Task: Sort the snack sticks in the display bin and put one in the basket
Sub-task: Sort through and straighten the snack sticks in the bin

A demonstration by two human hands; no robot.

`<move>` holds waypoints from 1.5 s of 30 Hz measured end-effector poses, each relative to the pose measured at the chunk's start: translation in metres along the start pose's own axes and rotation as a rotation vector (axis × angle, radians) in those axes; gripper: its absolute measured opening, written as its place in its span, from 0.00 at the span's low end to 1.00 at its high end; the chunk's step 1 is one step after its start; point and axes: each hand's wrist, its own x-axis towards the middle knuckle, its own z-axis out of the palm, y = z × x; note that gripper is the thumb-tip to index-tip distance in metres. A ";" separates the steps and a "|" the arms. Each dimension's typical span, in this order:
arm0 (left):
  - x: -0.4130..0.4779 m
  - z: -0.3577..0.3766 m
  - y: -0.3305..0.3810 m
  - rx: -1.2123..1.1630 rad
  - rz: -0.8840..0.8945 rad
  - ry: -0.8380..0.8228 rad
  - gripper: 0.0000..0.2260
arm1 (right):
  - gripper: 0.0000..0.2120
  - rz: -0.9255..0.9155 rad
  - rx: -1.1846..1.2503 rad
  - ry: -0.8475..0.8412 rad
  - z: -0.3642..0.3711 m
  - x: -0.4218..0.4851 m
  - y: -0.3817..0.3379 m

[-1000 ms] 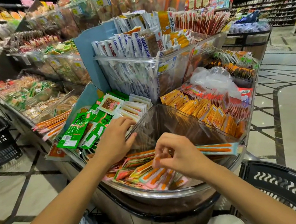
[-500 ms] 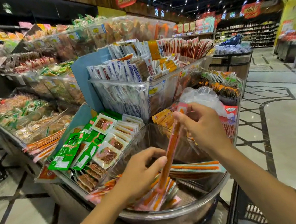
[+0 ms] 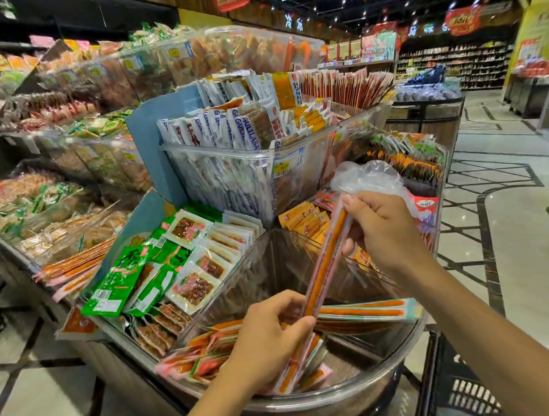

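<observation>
A long orange snack stick (image 3: pixel 326 260) in a clear pink wrapper stands tilted over the clear round display bin (image 3: pixel 370 391). My right hand (image 3: pixel 382 227) pinches its upper end. My left hand (image 3: pixel 268 339) grips the same stick lower down, thumb and fingers curled round it, just above the heap of snack sticks (image 3: pixel 210 353) lying in the bin. More sticks (image 3: pixel 365 311) lie flat across the bin's right side. The black basket (image 3: pixel 468 387) shows at the bottom right, beside the bin.
Bins of packets surround the display bin: green and white packets (image 3: pixel 157 271) on the left, yellow packets (image 3: pixel 304 218) behind, a tall clear bin of white packets (image 3: pixel 244 163) further back. A crumpled plastic bag (image 3: pixel 368 174) lies behind my right hand. Tiled floor opens to the right.
My right hand has pulled one stick up out of the heap and raised its upper end. My left hand left the green packets and took hold of the stick's lower part.
</observation>
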 end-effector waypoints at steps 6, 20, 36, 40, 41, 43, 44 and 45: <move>0.001 0.000 0.001 -0.019 0.003 0.041 0.07 | 0.15 0.075 0.029 -0.073 0.000 -0.004 -0.007; -0.002 -0.002 0.009 -0.163 -0.028 0.062 0.07 | 0.07 0.058 -0.146 -0.174 0.012 -0.022 0.012; -0.004 -0.004 0.012 -0.323 -0.076 0.045 0.07 | 0.10 0.072 -0.216 -0.234 0.019 -0.028 0.021; -0.003 -0.005 0.011 -0.355 -0.091 0.101 0.06 | 0.15 -0.143 -0.633 -0.108 0.009 -0.027 0.015; -0.003 -0.006 0.010 -0.365 -0.089 0.116 0.05 | 0.14 -0.242 -0.699 -0.076 0.007 -0.028 0.013; -0.003 -0.006 0.010 -0.378 -0.085 0.134 0.05 | 0.08 -0.450 -0.750 -0.118 0.004 -0.028 0.007; -0.003 -0.006 0.010 -0.368 -0.081 0.132 0.05 | 0.07 -0.519 -0.793 -0.178 0.003 -0.028 0.004; -0.003 -0.006 0.011 -0.347 -0.074 0.128 0.05 | 0.11 -0.559 -0.858 -0.256 0.003 -0.027 0.001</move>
